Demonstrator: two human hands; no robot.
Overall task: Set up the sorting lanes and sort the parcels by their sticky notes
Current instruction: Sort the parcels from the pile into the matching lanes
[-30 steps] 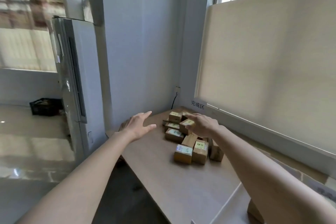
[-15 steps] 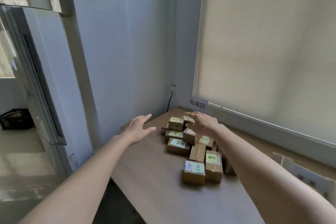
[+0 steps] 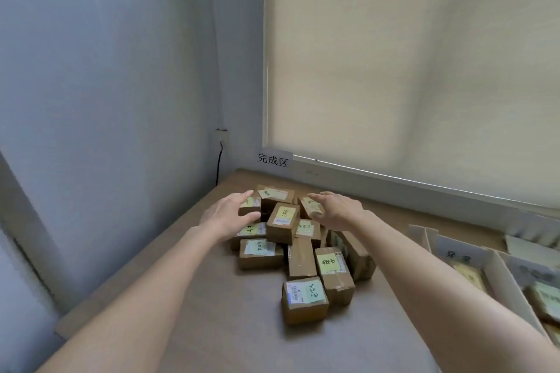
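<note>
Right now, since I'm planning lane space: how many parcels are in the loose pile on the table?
11 parcels visible: back, back-left, back-right, top, left, centre-right, lower-left, plain-topped, yellow-noted, far-right, front. More may be hidden underneath.

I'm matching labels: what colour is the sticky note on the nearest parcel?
Pale green, with dark handwriting, on the nearest parcel; the head view shows it.

Single head-mounted wide-angle view, looking forward and down from above the near edge of the table (image 3: 188, 327) toward the room corner. The pile of parcels (image 3: 298, 247) lies at mid-frame, at arm's reach; both forearms enter from the lower corners. Beyond the pile, a wall sign (image 3: 273, 159) and a window blind (image 3: 409, 63) fill the background; straight edges bow near the margins.
</note>
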